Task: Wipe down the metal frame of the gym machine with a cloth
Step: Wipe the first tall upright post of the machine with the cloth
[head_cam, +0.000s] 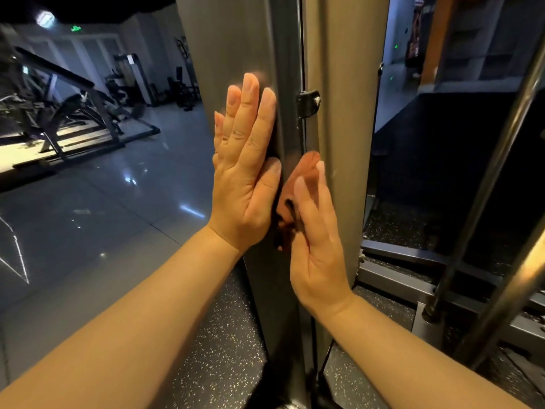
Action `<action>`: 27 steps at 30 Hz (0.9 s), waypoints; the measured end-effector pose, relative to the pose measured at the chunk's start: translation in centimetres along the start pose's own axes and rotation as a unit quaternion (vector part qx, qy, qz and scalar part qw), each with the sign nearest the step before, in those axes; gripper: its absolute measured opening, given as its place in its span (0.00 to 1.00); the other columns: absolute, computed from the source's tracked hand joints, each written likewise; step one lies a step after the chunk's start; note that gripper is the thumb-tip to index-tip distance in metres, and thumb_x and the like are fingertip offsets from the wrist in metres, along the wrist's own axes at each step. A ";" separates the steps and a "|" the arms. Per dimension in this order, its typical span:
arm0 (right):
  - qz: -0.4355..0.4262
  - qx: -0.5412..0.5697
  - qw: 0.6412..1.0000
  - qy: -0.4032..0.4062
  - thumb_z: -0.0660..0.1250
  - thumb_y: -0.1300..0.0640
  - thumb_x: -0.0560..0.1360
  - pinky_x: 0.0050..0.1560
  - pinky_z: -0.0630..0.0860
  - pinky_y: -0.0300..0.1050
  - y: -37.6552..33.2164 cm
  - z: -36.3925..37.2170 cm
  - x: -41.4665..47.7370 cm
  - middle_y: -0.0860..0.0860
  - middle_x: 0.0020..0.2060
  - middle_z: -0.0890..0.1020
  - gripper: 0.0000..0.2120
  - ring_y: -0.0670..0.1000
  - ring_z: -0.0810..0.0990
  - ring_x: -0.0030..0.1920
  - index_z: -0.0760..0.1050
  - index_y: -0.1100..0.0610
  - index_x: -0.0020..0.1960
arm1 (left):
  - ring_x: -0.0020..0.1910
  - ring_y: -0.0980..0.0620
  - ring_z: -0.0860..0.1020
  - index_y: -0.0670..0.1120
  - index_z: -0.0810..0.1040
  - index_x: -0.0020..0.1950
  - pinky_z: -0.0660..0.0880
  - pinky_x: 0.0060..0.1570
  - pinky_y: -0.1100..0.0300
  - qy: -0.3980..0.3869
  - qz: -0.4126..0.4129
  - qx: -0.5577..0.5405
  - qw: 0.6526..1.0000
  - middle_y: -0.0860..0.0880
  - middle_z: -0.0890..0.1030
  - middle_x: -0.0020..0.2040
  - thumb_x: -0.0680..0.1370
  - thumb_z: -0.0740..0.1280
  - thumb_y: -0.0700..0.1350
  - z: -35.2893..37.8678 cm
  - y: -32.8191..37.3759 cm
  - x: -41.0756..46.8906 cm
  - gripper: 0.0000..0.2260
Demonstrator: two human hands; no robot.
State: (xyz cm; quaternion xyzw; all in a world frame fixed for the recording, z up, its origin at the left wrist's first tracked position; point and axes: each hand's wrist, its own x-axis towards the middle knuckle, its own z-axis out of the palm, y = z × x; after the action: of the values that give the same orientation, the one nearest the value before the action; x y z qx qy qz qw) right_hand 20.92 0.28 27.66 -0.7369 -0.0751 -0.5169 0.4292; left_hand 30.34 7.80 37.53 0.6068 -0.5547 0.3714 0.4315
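Observation:
A tall brushed-metal upright of the gym machine frame (236, 39) fills the middle of the view. My left hand (244, 172) lies flat on its left face, fingers straight and pointing up. My right hand (315, 240) is edge-on against the upright's right side, fingers extended and blurred. The metal beside it shows a reddish reflection of that hand. A dark patch (278, 202) sits between my two hands; I cannot tell whether it is a cloth or shadow.
A black bolted bracket (308, 103) sits on the upright above my hands. Chrome guide rods (501, 160) slant up at the right over the machine's base rails (413, 261). Speckled rubber flooring (221, 335) lies below, glossy tiles (103, 202) and other gym machines (59, 113) to the left.

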 end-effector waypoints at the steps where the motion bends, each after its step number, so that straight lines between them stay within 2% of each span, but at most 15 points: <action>1: 0.003 -0.012 1.000 -0.014 0.55 0.66 0.82 0.81 0.53 0.54 0.2 -0.1 -1.2 0.63 0.82 0.49 0.27 0.58 0.49 0.83 0.55 0.57 0.80 | 0.80 0.38 0.47 0.27 0.59 0.77 0.40 0.80 0.36 -0.003 -0.001 0.003 1.000 0.24 0.55 0.79 0.80 0.58 0.38 -0.1 0.1 0.0 0.27; 4: 0.012 -0.012 0.999 -0.029 0.59 0.58 0.83 0.81 0.51 0.56 0.4 0.5 -2.9 0.62 0.82 0.44 0.29 0.58 0.46 0.83 0.53 0.57 0.81 | 0.80 0.38 0.47 0.28 0.58 0.78 0.40 0.80 0.38 -0.005 0.002 0.012 1.000 0.25 0.55 0.79 0.81 0.55 0.43 -0.1 0.2 -0.1 0.28; 6: 0.015 0.010 1.000 0.006 0.58 0.56 0.85 0.81 0.54 0.61 -0.1 1.0 -1.3 0.59 0.83 0.45 0.25 0.57 0.47 0.83 0.56 0.57 0.80 | 0.80 0.38 0.47 0.29 0.57 0.78 0.40 0.80 0.37 -0.005 0.008 0.016 1.000 0.25 0.55 0.79 0.82 0.55 0.43 0.0 0.0 -0.1 0.28; 9: -0.024 0.015 0.999 0.038 0.56 0.59 0.86 0.77 0.59 0.69 -0.7 1.2 1.9 0.57 0.82 0.51 0.21 0.61 0.51 0.82 0.61 0.60 0.78 | 0.80 0.38 0.48 0.28 0.58 0.78 0.42 0.80 0.36 -0.001 0.016 0.024 1.000 0.25 0.56 0.78 0.82 0.56 0.42 0.0 -0.3 -0.1 0.27; 11: -0.046 0.004 0.998 0.041 0.56 0.64 0.85 0.76 0.59 0.71 0.0 1.1 2.4 0.58 0.81 0.54 0.21 0.63 0.52 0.82 0.60 0.61 0.77 | 0.80 0.38 0.48 0.28 0.59 0.77 0.43 0.80 0.37 0.007 0.021 0.037 0.999 0.25 0.57 0.78 0.83 0.56 0.42 0.2 -0.6 0.0 0.26; 13: -0.044 -0.001 0.999 0.017 0.58 0.73 0.79 0.73 0.66 0.70 1.5 0.4 0.7 0.58 0.81 0.53 0.29 0.63 0.53 0.82 0.60 0.59 0.78 | 0.79 0.38 0.48 0.27 0.60 0.77 0.44 0.79 0.37 0.018 0.031 0.055 0.998 0.28 0.56 0.79 0.83 0.56 0.42 0.5 -0.8 -0.1 0.26; 15: -0.014 -0.017 0.999 -0.028 0.59 0.81 0.72 0.62 0.75 0.73 3.3 -0.3 -2.5 0.53 0.83 0.51 0.41 0.62 0.52 0.82 0.60 0.53 0.79 | 0.79 0.37 0.48 0.28 0.59 0.77 0.43 0.80 0.38 0.023 0.041 0.065 0.997 0.34 0.53 0.81 0.83 0.55 0.42 0.9 -1.0 -0.2 0.26; 16: -0.003 -0.031 0.998 -0.047 0.60 0.82 0.71 0.58 0.76 0.76 3.9 -0.5 -3.9 0.49 0.83 0.50 0.46 0.61 0.51 0.82 0.59 0.49 0.80 | 0.79 0.37 0.48 0.28 0.59 0.77 0.43 0.80 0.39 0.026 0.044 0.068 0.996 0.37 0.52 0.80 0.83 0.55 0.42 1.0 -1.0 -0.2 0.25; 19: -0.010 -0.065 0.996 -0.062 0.57 0.81 0.72 0.66 0.70 0.76 4.1 -0.8 -5.0 0.46 0.83 0.48 0.49 0.61 0.48 0.83 0.55 0.42 0.82 | 0.80 0.39 0.48 0.29 0.58 0.77 0.42 0.80 0.41 0.034 0.042 0.072 0.996 0.37 0.52 0.81 0.83 0.53 0.42 1.3 -0.9 -0.4 0.25; 21: -0.012 -0.034 0.998 -0.052 0.57 0.79 0.74 0.66 0.69 0.77 2.6 -0.5 -2.4 0.49 0.83 0.48 0.43 0.61 0.48 0.83 0.56 0.48 0.82 | 0.80 0.43 0.47 0.29 0.58 0.77 0.43 0.80 0.41 0.042 0.038 0.076 0.996 0.36 0.55 0.81 0.83 0.53 0.43 1.4 -0.9 -0.4 0.26; 24: -0.071 -0.018 0.997 -0.031 0.57 0.75 0.79 0.76 0.58 0.73 0.0 -0.5 3.3 0.66 0.80 0.53 0.29 0.67 0.50 0.81 0.60 0.64 0.79 | 0.80 0.49 0.45 0.29 0.58 0.77 0.44 0.80 0.40 0.051 0.038 0.078 0.995 0.39 0.52 0.79 0.83 0.51 0.43 1.5 -1.0 -0.4 0.26; 27: -0.116 -0.008 0.993 -0.025 0.58 0.79 0.78 0.78 0.53 0.70 -0.4 -1.4 6.5 0.72 0.78 0.55 0.26 0.71 0.51 0.80 0.61 0.71 0.75 | 0.80 0.50 0.45 0.28 0.58 0.77 0.44 0.81 0.41 0.055 0.038 0.070 0.995 0.41 0.51 0.77 0.83 0.51 0.43 1.5 -1.3 -0.4 0.26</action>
State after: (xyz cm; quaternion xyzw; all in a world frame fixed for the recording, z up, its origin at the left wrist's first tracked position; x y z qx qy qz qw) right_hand 22.66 -2.67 33.40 -0.7392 -0.1667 -0.5455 0.3579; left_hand 31.50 6.57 36.48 0.5929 -0.5253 0.4582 0.4032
